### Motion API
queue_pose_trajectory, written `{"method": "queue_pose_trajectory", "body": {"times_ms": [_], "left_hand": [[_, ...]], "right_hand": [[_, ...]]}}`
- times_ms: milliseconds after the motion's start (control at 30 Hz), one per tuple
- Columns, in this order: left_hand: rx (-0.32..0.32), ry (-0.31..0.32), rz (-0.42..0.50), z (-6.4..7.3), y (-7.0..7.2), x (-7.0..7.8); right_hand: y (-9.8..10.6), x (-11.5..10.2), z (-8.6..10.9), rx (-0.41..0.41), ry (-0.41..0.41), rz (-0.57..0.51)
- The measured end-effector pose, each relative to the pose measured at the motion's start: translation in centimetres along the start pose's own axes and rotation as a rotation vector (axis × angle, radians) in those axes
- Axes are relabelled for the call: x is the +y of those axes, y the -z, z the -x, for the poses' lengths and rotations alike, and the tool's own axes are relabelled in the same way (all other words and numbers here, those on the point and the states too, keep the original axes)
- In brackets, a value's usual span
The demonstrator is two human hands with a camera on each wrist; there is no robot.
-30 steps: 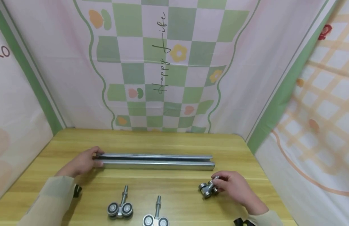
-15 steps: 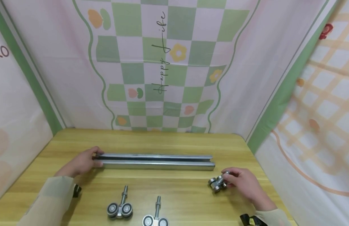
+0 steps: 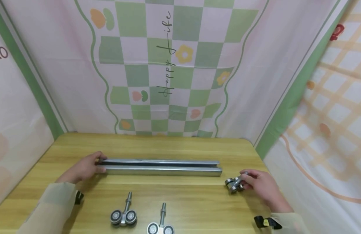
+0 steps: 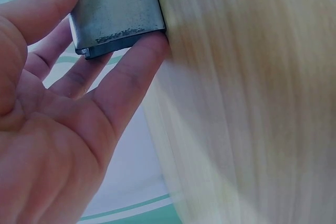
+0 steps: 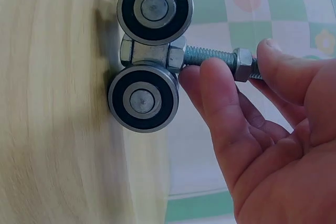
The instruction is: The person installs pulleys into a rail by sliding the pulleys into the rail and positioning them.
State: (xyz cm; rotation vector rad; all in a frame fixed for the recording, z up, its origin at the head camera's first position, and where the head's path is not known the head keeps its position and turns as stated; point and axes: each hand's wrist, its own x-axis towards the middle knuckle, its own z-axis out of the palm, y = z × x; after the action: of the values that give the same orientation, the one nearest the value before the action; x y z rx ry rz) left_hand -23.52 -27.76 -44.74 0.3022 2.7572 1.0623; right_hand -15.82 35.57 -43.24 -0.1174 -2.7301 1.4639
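A person's left hand [image 3: 85, 167], at the end of a pale sleeve [image 3: 49, 208], holds the left end of a metal rail [image 3: 163, 172], thumb on the near side and fingers reaching around the far one. The rail lies lengthwise across the wooden table [image 3: 198, 201], its long slot in view from above. Nearer the camera, left of center, a first roller trolley [image 3: 123, 217] rests on its wheels, its threaded bolt pointing away from the person. Just to the right sits a second roller trolley [image 3: 163, 213] — wheels partly cut off by the bottom of the head view. Behind the table hangs a green-and-white checked cloth [image 3: 160, 74] (lettered "Happy Life," sideways). Beyond the rail's right end, near but apart from it, the right hand [image 3: 263, 188] pinches a third roller trolley [image 3: 234, 186] by its bolt, thumb at the tip and fingers along the thread below the nut [image 5: 243, 65]. Its wheels are low over the table — whether they touch is unclear. A black strap [image 3: 267, 222] circles the right wrist.
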Motion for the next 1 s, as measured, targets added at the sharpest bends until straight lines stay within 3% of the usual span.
{"method": "queue_pose_trajectory", "body": {"times_ms": [300,567,1000], "left_hand": [[0.000,-0.017,0.010,0.2,-0.2,0.0],[0.010,-0.054,-0.006,0.4,0.1,-0.1],[0.004,-0.021,-0.011,0.0,-0.1,-0.2]], "right_hand": [[0.9,0.4,-0.8,0.013,-0.030,0.004],[0.9,0.5,-1.9,0.041,-0.043,-0.066],[0.8,0.4,-2.6,0.105,-0.083,-0.050]]}}
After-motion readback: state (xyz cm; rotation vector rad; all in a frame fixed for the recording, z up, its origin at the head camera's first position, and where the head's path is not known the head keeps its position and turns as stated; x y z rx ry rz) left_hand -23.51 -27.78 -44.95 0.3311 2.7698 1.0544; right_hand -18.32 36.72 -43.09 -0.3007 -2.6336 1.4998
